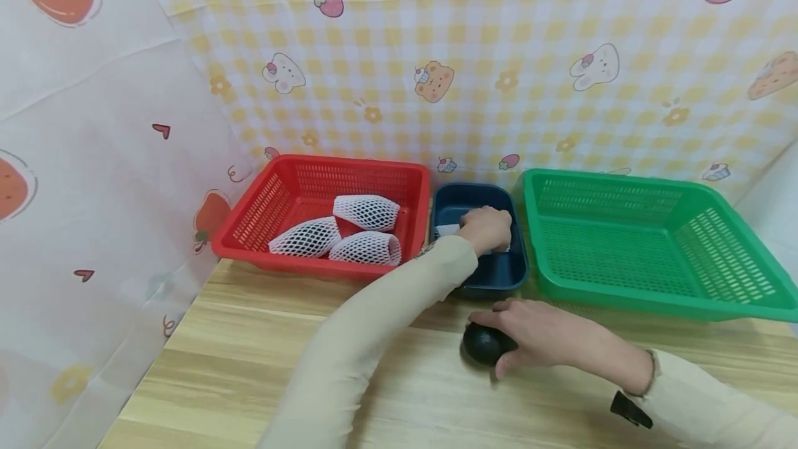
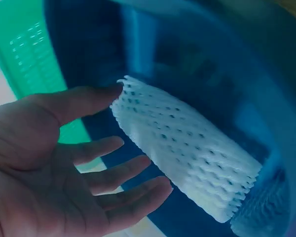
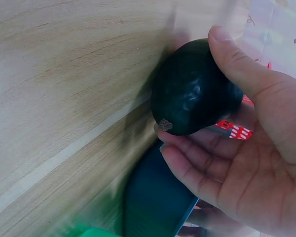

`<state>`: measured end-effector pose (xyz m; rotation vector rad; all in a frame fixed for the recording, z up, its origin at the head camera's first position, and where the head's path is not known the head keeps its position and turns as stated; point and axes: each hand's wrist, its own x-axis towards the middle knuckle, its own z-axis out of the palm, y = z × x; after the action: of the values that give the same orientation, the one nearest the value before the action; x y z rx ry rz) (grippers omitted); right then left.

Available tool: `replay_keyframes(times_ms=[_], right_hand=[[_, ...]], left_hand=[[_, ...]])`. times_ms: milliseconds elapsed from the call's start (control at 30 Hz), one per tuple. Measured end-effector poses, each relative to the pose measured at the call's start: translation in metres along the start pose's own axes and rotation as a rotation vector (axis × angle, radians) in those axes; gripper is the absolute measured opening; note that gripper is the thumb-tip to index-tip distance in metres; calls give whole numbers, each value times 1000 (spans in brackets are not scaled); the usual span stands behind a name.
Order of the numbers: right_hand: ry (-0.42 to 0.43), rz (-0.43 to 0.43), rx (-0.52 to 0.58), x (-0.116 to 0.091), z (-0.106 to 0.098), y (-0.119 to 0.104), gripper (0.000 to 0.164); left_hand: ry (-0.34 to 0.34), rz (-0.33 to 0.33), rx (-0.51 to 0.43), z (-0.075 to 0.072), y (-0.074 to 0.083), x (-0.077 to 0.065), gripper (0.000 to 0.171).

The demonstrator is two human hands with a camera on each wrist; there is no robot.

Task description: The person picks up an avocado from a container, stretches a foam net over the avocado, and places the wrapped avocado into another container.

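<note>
On the wooden table, my right hand (image 1: pixel 542 335) grips a dark green avocado (image 1: pixel 488 345), thumb on one side and fingers on the other. The right wrist view shows the stem scar on the avocado (image 3: pixel 197 91). My left hand (image 1: pixel 488 227) reaches down into the dark blue bin (image 1: pixel 499 276). There, in the left wrist view, its thumb tip meets the end of a white foam net sleeve (image 2: pixel 182 148), while the other fingers of the left hand (image 2: pixel 64 158) stretch loosely beside it. Another piece of netting (image 2: pixel 264 207) lies beyond, partly hidden.
Left of the bin stands a red basket (image 1: pixel 249 249) holding three net-sleeved items (image 1: pixel 366 212), dark green showing through the mesh. A green basket (image 1: pixel 630 241) stands to the right. Behind them hangs a checked cloth (image 1: pixel 399 47); the wooden table (image 1: pixel 249 352) extends in front.
</note>
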<state>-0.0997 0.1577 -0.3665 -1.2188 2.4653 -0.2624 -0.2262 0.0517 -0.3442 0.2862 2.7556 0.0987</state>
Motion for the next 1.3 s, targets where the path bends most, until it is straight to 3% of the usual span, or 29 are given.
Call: replay_keyframes(times_ms=[100, 267, 633, 867, 1067, 1300], right_hand=[[1, -1, -2, 0, 0, 1, 77], [8, -21, 3, -1, 0, 1, 79], [-3, -25, 18, 0, -1, 0, 78], [-3, -26, 12, 1, -2, 0, 76], [-16, -12, 4, 2, -1, 2, 76], [-16, -29, -38, 2, -2, 1, 78]], left_hand=[[57, -28, 50, 3, 4, 4, 29], [141, -2, 111, 5, 7, 8, 18], [198, 51, 127, -6, 4, -3, 11], [224, 108, 147, -24, 2, -25, 11], [247, 195, 138, -41, -4, -53, 10], [272, 329, 85, -64, -29, -93, 22]])
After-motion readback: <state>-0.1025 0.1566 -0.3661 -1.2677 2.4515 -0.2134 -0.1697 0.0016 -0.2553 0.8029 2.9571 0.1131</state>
